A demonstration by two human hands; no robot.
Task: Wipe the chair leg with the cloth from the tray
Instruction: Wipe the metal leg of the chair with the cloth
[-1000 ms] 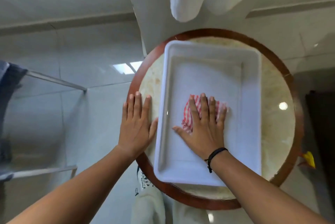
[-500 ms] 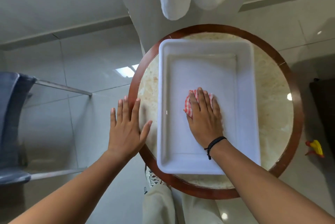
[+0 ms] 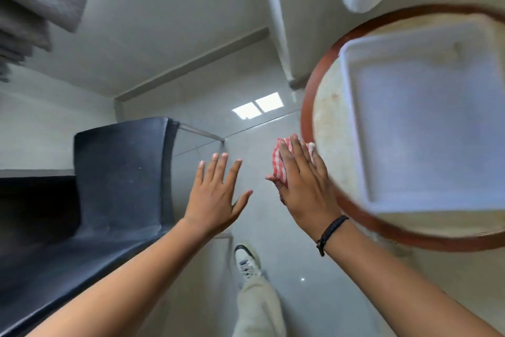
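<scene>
Your right hand point(image 3: 302, 186) pins the cloth point(image 3: 279, 166) under flat fingers for carrying chairward; your left hand point(image 3: 216, 197) hangs open, empty.

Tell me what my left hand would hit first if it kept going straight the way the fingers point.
Probably the thin metal chair leg beside the black chair: the open, empty left hand points up the frame towards its end. Depth is unclear, so it may pass over it to the grey tiled floor.
</scene>
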